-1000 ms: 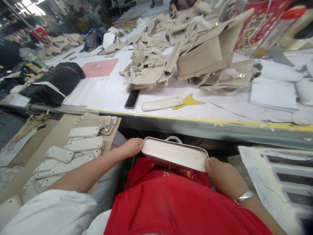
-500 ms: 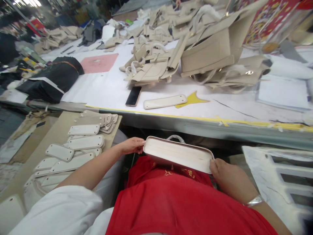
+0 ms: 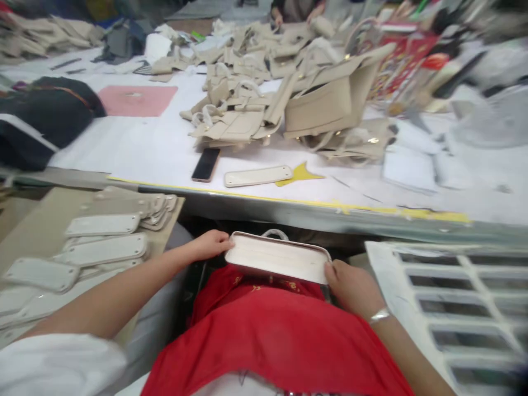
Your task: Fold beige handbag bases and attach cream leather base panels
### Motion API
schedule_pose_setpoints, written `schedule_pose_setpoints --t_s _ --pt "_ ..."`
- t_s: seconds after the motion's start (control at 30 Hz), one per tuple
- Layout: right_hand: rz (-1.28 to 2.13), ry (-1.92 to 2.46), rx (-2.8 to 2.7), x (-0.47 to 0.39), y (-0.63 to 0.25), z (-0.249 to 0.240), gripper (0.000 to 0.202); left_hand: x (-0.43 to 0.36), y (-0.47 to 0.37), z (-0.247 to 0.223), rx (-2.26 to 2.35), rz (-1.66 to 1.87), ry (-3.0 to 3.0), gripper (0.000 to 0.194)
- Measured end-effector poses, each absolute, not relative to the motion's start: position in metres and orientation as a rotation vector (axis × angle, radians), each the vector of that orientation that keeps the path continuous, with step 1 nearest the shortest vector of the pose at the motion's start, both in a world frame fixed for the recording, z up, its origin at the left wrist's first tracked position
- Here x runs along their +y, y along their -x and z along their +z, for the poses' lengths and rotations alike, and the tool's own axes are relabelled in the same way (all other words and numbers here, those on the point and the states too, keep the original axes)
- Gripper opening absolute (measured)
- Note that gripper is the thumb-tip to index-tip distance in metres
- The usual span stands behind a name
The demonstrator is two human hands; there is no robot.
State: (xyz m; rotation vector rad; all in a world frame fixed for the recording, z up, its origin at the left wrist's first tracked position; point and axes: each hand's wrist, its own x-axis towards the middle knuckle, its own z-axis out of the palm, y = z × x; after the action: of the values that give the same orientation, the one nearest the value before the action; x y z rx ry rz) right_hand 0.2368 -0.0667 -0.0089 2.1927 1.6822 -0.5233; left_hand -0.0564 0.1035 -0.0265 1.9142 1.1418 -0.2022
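Observation:
Between my two hands is a bag [image 3: 280, 259], its pale rectangular bottom turned up toward me and a wrapped handle loop showing at its far side. My left hand [image 3: 213, 243] pinches the bag's left end. At the opposite end my right hand [image 3: 350, 283] grips the corner, thumb on the rim. The bag rests at my lap, above a red apron [image 3: 264, 335]. Left of me, several cream base panels [image 3: 106, 249] with small studs at their corners lie in overlapping piles on a board [image 3: 37, 214].
On the white table [image 3: 136, 148] ahead are a phone [image 3: 206, 164], a single base panel [image 3: 258, 176], a yellow scrap [image 3: 303, 174] and a heap of beige bags [image 3: 243, 113]. A slotted white rack [image 3: 416, 286] stands at right. Another person's hands [image 3: 278, 21] show at the far side.
My view has swung to the right, so the table and piles appear further left. Both hands still hold the bag by its ends, with little change in its pose.

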Motion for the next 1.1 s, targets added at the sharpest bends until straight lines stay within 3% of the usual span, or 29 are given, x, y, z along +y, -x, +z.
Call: schedule_pose_setpoints --t_s 0.1,0.2,0.33,0.47,0.87,0.97,1.1 --pt "-0.455 -2.375 1.610 -0.070 -0.234 -0.010 0.037 0.090 0.031 -0.014 1.094 -0.107 -2.472 0.028" --pt "-0.424 -2.399 1.619 -0.072 -0.234 -0.014 0.037 0.057 -0.012 -0.012 0.677 0.221 -2.686 0.024" --pt "-0.450 -2.370 1.625 -0.072 -0.234 -0.014 0.038 0.018 -0.072 -0.026 0.138 0.166 -2.773 0.035" --pt "-0.499 -2.330 1.652 -0.069 -0.235 -0.010 0.041 0.014 -0.093 -0.042 0.048 0.012 -2.871 0.031" --pt "-0.618 -2.335 1.690 -0.065 -0.242 -0.012 0.041 0.011 -0.088 -0.045 0.064 0.017 -2.987 0.035" --pt "-1.053 -2.494 1.576 -0.068 -0.247 -0.012 0.044 0.012 -0.087 -0.045 0.073 0.009 -2.976 0.036" --pt "-2.183 -2.625 1.117 -0.077 -0.265 -0.023 0.050 0.012 -0.088 -0.044 0.077 0.018 -2.953 0.035"
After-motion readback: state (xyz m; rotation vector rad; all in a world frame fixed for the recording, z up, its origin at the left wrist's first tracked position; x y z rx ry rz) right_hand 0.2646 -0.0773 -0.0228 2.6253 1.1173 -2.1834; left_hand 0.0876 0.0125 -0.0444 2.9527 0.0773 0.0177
